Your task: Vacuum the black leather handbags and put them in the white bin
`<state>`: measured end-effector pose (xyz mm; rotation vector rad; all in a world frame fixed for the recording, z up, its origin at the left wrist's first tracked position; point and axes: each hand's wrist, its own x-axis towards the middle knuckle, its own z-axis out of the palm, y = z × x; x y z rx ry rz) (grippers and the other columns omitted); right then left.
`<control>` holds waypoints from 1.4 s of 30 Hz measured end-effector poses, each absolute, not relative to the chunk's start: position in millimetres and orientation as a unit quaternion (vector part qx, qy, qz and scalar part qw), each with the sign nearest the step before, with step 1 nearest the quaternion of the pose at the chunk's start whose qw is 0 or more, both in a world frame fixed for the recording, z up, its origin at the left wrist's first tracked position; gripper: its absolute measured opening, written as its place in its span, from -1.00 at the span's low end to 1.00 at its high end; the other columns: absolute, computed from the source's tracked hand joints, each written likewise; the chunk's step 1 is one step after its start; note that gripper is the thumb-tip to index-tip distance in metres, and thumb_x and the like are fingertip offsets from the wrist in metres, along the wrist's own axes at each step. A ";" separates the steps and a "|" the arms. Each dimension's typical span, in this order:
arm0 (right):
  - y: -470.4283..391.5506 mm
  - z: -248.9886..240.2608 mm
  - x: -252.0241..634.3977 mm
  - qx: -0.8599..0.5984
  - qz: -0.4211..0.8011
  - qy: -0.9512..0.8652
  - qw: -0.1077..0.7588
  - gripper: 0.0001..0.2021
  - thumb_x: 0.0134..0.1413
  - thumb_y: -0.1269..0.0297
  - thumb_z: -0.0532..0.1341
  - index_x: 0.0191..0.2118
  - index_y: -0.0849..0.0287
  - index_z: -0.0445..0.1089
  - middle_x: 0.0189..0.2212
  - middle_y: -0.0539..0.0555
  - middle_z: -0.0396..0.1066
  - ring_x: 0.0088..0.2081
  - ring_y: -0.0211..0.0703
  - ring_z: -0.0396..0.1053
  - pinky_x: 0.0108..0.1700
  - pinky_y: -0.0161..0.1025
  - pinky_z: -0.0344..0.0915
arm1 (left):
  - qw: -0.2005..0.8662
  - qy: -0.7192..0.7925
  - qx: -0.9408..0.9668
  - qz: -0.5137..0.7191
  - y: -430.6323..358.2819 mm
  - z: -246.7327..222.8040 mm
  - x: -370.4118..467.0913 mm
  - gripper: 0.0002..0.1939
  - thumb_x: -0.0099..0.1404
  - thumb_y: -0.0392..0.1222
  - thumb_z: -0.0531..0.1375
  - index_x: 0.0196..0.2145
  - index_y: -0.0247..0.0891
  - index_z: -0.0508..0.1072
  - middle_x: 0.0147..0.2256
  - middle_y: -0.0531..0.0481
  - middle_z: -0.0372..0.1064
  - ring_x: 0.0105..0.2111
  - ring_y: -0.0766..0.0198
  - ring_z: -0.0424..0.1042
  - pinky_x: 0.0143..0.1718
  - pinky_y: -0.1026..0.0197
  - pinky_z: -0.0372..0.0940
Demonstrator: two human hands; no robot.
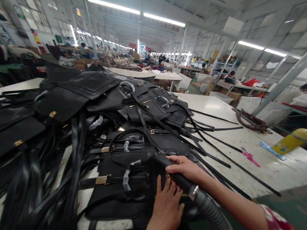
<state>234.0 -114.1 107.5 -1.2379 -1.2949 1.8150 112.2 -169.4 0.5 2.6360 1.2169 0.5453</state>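
Note:
My right hand (184,169) is wrapped round a black nozzle (178,178) joined by a metal clamp to a grey ribbed hose (211,210). The nozzle's end points at a black bag (119,205) with gold clasps and plastic-wrapped parts, lying near the table's front edge. My left hand (168,202) lies on the bag just below the nozzle, its fingers spread. Some of its fingertips are hidden close to the nozzle.
Black bags (69,91) and long straps are heaped across the white table (216,103). On the right are pink scissors (249,156), a yellow bottle (293,141), a blue-and-white strip (272,150) and coiled brown straps (251,121). Other people are in the background.

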 end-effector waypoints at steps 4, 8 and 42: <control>-73.0 97.3 201.9 -0.477 0.677 -0.487 0.277 -0.67 -0.20 0.28 0.23 -0.23 0.26 0.26 -0.62 0.00 0.36 -0.72 -0.23 0.30 -0.75 -0.41 0.19 | 0.112 0.414 0.883 0.188 -169.6 3.0 111.2 -0.48 0.20 0.07 0.00 0.11 -0.04 0.12 0.16 0.01 0.00 0.20 0.04 -0.20 0.17 -0.25 -0.33; -38.2 94.5 183.3 -0.487 0.645 -0.498 0.314 -0.60 -0.20 0.32 0.24 -0.15 0.32 0.24 -0.65 0.01 0.34 -0.72 -0.18 0.30 -0.78 -0.37 0.20 | 0.107 0.410 0.883 0.205 -170.3 3.4 109.7 -0.50 0.20 0.00 0.02 0.11 -0.02 0.10 0.21 0.05 -0.12 0.22 0.06 -0.29 0.17 -0.24 -0.34; -154.2 102.2 231.0 -0.485 0.556 -0.432 0.519 -0.29 -0.18 0.34 0.24 0.15 0.22 -0.02 -0.50 -0.02 0.35 -0.73 -0.34 0.24 -0.74 -0.39 0.22 | 0.140 0.574 0.806 0.030 -24.2 60.4 18.4 -0.63 -0.22 -0.14 0.26 -0.35 -0.19 0.39 -0.35 0.01 0.38 -0.27 0.11 0.34 -0.29 0.18 0.15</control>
